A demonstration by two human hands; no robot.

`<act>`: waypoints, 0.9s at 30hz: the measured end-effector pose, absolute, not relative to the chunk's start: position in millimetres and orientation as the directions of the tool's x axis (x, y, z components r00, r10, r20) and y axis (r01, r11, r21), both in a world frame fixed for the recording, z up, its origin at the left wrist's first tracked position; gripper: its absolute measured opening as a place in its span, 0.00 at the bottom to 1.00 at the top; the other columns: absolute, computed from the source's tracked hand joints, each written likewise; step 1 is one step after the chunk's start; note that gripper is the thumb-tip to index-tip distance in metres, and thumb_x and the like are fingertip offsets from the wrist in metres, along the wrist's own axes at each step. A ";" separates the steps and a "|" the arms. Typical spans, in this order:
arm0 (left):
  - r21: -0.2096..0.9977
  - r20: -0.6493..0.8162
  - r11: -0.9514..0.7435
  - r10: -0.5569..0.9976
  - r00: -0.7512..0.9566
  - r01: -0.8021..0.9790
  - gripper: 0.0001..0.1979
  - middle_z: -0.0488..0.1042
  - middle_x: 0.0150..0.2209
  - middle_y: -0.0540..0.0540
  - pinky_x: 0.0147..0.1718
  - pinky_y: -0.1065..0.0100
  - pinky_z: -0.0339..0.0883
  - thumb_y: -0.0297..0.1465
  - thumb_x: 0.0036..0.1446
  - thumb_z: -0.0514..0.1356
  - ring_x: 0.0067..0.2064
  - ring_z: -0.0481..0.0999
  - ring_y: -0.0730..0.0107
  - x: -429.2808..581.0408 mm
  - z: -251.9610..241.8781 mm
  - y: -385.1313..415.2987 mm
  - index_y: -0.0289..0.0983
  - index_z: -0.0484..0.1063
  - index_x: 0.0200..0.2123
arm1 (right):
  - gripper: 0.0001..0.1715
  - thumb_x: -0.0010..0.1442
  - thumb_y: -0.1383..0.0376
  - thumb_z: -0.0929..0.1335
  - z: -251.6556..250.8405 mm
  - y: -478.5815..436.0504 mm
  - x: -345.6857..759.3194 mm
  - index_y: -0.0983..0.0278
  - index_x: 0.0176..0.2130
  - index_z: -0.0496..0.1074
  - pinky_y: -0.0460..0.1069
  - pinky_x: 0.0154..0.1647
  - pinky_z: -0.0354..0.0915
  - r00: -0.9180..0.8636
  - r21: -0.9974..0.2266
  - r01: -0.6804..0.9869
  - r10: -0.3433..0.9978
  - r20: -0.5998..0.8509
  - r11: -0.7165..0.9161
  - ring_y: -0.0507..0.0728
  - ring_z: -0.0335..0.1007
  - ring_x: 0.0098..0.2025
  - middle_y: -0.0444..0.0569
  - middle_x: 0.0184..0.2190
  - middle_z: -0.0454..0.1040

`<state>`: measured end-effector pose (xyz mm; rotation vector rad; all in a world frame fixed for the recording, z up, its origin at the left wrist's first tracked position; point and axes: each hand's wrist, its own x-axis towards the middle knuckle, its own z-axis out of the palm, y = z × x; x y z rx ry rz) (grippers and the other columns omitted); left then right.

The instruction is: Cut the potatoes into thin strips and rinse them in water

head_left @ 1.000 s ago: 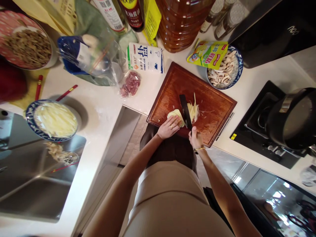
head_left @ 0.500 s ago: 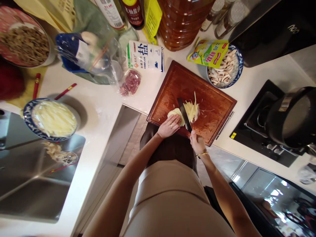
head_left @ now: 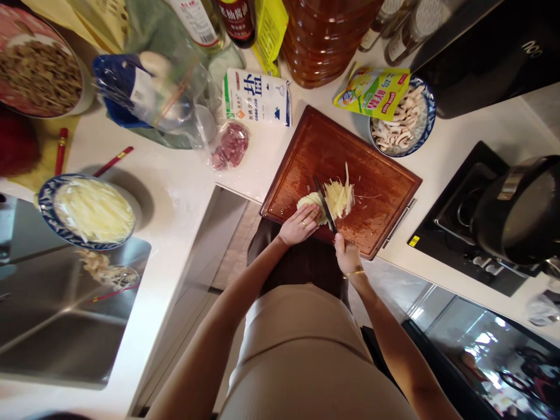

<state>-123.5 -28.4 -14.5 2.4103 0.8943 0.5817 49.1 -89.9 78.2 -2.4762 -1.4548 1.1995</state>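
On the brown wooden cutting board (head_left: 376, 192), my left hand (head_left: 299, 225) presses curled fingers on a stack of pale potato slices (head_left: 308, 202). My right hand (head_left: 347, 253) grips the handle of a dark knife (head_left: 324, 204), whose blade stands against the slices. Thin cut potato strips (head_left: 340, 195) lie in a heap just right of the blade.
A blue-rimmed bowl of shredded potato (head_left: 86, 211) sits by the steel sink (head_left: 48, 326). A plate of sliced mushrooms (head_left: 402, 125), a salt bag (head_left: 256, 96), bagged meat (head_left: 233, 143), an oil jug (head_left: 326, 35) and bottles crowd the counter. A black pot (head_left: 518, 213) stands on the hob.
The knife blade has tipped from broad and raised to edge-on, down against the slices. My right hand has shifted slightly. The left hand stays on the slices.
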 end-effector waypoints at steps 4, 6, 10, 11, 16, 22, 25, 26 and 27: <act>0.606 0.199 -0.643 0.693 0.693 0.468 0.21 0.64 0.58 0.36 0.61 0.51 0.53 0.32 0.60 0.54 0.64 0.53 0.58 -123.7 -14.6 -28.2 0.33 0.62 0.56 | 0.40 0.60 0.41 0.46 65.6 -80.9 49.1 0.62 0.19 0.65 0.48 0.26 0.55 0.280 -0.368 0.729 0.742 -0.609 -0.577 0.55 0.64 0.23 0.51 0.17 0.67; 0.613 0.198 -0.638 0.695 0.691 0.467 0.21 0.64 0.58 0.36 0.62 0.52 0.53 0.32 0.60 0.54 0.64 0.53 0.59 -123.5 -14.5 -28.1 0.32 0.62 0.56 | 0.39 0.61 0.42 0.45 64.8 -79.3 51.3 0.61 0.18 0.62 0.48 0.26 0.55 0.255 -0.409 0.703 0.743 -0.619 -0.582 0.54 0.62 0.22 0.48 0.14 0.64; 0.591 0.198 -0.647 0.695 0.691 0.482 0.21 0.64 0.58 0.36 0.61 0.52 0.54 0.32 0.61 0.54 0.63 0.54 0.59 -123.0 -13.7 -27.8 0.32 0.62 0.56 | 0.38 0.61 0.42 0.45 71.6 -82.7 55.0 0.60 0.16 0.56 0.48 0.26 0.53 0.254 -0.445 0.676 0.752 -0.608 -0.588 0.53 0.60 0.20 0.46 0.13 0.60; 0.585 0.200 -0.650 0.695 0.691 0.485 0.21 0.64 0.58 0.36 0.61 0.52 0.55 0.32 0.61 0.54 0.63 0.54 0.59 -122.9 -13.5 -27.8 0.33 0.62 0.56 | 0.37 0.61 0.42 0.44 73.9 -84.0 55.5 0.60 0.16 0.55 0.48 0.26 0.53 0.258 -0.448 0.672 0.753 -0.606 -0.590 0.53 0.59 0.20 0.45 0.12 0.60; 0.576 0.222 -0.657 0.699 0.679 0.487 0.22 0.64 0.58 0.37 0.61 0.53 0.54 0.32 0.61 0.54 0.63 0.54 0.59 -123.1 -13.9 -28.4 0.33 0.61 0.57 | 0.37 0.61 0.42 0.45 84.2 -88.0 55.6 0.60 0.16 0.56 0.47 0.25 0.54 0.237 -0.468 0.676 0.769 -0.594 -0.570 0.53 0.61 0.20 0.46 0.13 0.62; 0.573 0.225 -0.656 0.702 0.676 0.491 0.21 0.65 0.57 0.37 0.61 0.54 0.55 0.33 0.61 0.53 0.63 0.55 0.59 -123.5 -13.6 -28.6 0.33 0.62 0.56 | 0.39 0.61 0.42 0.44 88.4 -88.1 51.3 0.61 0.16 0.59 0.48 0.25 0.54 0.209 -0.458 0.703 0.773 -0.599 -0.544 0.54 0.63 0.22 0.48 0.14 0.64; 0.586 0.207 -0.644 0.707 0.676 0.493 0.20 0.66 0.56 0.37 0.61 0.53 0.55 0.33 0.61 0.53 0.63 0.55 0.59 -123.4 -13.9 -28.6 0.34 0.62 0.56 | 0.41 0.61 0.42 0.44 90.7 -88.6 50.4 0.61 0.17 0.62 0.48 0.25 0.54 0.220 -0.441 0.709 0.767 -0.603 -0.550 0.54 0.64 0.21 0.49 0.14 0.64; 0.591 0.205 -0.638 0.711 0.673 0.493 0.20 0.66 0.56 0.38 0.61 0.52 0.55 0.33 0.61 0.53 0.63 0.55 0.59 -123.3 -14.2 -28.7 0.35 0.62 0.56 | 0.41 0.61 0.42 0.44 91.3 -89.0 50.2 0.61 0.18 0.63 0.48 0.25 0.54 0.222 -0.432 0.714 0.762 -0.608 -0.552 0.54 0.64 0.21 0.49 0.14 0.64; 0.598 0.206 -0.634 0.713 0.670 0.491 0.20 0.66 0.56 0.38 0.61 0.52 0.54 0.33 0.61 0.53 0.63 0.55 0.59 -123.3 -14.6 -28.7 0.35 0.63 0.56 | 0.41 0.61 0.42 0.45 91.4 -89.2 49.9 0.62 0.19 0.65 0.48 0.25 0.54 0.223 -0.421 0.721 0.759 -0.611 -0.550 0.54 0.64 0.21 0.49 0.14 0.65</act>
